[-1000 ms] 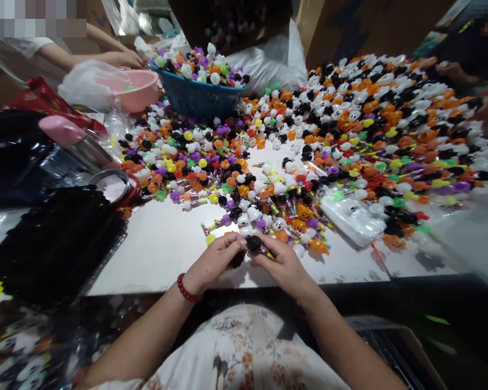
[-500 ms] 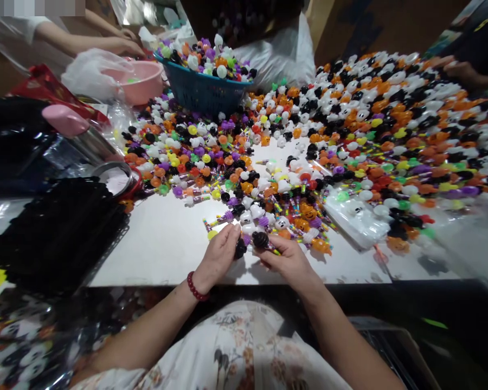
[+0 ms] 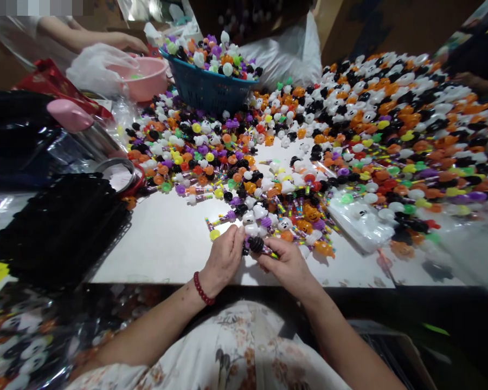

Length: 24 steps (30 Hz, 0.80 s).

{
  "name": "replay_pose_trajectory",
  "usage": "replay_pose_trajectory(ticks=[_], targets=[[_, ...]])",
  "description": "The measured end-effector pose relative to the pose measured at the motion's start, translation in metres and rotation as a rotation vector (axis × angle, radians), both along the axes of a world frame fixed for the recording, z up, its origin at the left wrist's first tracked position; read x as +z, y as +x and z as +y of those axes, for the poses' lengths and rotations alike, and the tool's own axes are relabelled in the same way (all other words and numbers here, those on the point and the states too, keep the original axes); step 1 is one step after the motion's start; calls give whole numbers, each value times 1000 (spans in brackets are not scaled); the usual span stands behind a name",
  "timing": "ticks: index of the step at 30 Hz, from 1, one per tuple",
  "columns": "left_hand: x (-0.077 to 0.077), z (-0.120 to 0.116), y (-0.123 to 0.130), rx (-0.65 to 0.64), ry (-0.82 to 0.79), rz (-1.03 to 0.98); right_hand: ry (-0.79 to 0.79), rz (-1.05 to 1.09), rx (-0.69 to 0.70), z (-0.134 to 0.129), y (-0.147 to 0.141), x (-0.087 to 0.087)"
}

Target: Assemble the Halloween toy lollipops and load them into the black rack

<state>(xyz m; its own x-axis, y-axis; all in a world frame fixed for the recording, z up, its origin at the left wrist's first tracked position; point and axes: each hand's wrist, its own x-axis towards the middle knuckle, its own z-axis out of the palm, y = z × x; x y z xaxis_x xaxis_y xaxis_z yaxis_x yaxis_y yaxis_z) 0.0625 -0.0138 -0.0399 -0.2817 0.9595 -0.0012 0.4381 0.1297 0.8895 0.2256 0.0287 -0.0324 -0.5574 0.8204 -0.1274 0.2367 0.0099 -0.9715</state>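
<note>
1. The right hand (image 3: 287, 264) pinches a black toy (image 3: 256, 244) by its striped stem between thumb and fingers, over the worktop (image 3: 154, 238), in from the middle of its near edge.
2. The left hand (image 3: 223, 253) has its fingers pressed together; a second black toy (image 3: 245, 248) shows beside them, mostly hidden, so I cannot tell how it is gripped.
3. Just changed: the gap between these two has closed; they now appear to touch.
4. For the work, that likely means both are being handled as a pair.
5. Loose toys (image 3: 264, 208) lie just beyond, farther from the near edge.
</note>
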Motion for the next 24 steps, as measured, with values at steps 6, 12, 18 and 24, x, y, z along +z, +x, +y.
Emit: replay_pose_trajectory(ticks=[6,12,18,24], targets=[[-11,4,-4,0,-139,-325,-228,62,83,-3,-3,3],[-12,2,-3,87,-113,-290,-277,93,-14,-4,-6,-1],[-7,0,1,88,-45,-160,-283,119,-43,-5,-6,-4],[-8,1,5,85,-92,-280,-268,124,-72,-9,-11,-6]])
